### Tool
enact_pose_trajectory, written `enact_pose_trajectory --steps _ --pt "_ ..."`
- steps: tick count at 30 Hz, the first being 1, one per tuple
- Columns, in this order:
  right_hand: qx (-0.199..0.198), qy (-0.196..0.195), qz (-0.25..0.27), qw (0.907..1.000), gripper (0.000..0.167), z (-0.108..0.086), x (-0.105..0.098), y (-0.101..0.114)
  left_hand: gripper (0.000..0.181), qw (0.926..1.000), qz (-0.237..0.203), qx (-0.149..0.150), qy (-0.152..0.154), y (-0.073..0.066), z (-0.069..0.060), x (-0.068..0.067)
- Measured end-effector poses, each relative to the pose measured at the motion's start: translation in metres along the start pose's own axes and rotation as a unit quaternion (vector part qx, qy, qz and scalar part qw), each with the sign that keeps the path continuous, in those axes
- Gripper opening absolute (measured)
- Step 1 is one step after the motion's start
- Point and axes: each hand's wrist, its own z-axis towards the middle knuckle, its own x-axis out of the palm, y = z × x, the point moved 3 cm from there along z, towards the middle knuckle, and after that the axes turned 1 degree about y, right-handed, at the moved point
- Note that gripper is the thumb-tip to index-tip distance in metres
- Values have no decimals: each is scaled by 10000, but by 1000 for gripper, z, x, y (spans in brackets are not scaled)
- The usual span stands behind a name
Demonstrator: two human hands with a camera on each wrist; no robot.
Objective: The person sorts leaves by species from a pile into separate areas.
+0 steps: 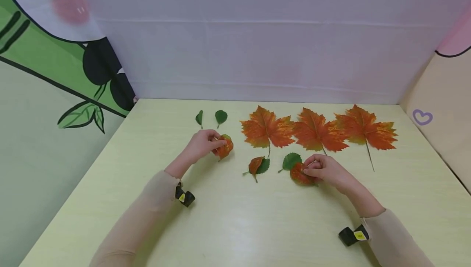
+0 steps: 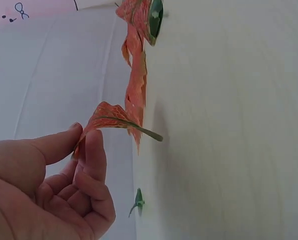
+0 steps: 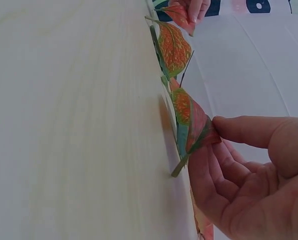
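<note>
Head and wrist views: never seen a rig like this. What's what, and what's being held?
No robot here: a person works with a bare left hand and right hand. The wide picture comes from a camera worn on the head, looking forward and down; each close-up comes from a camera worn on that wrist, probably the black blocks at the cuffs.

On the pale table lie three large orange leaves, two small green leaves behind the left hand, and, nearer the middle, a curled brownish-orange leaf overlapping a green one.

The left hand pinches a small orange-red leaf; the right pinches a similar leaf, which partly covers another green leaf in the head view.
</note>
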Motion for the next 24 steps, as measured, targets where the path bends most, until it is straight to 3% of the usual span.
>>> enact_pose_trajectory --steps 8,14,18,24 --pt "86 -18 -31 10000 28 1 1 -1 28 9979 -243 -598 -48 17 21 -11" --pt "127 -5 -10 9999 28 1 1 -1 32 9963 84 -850 -35 24 30 -15" --pt "128 31 42 9999 28 1 1 -1 32 9959 266 -861 122 28 36 -16" --pt "99 50 63 9999 28 1 1 -1 31 9965 177 -776 262 31 43 -18"
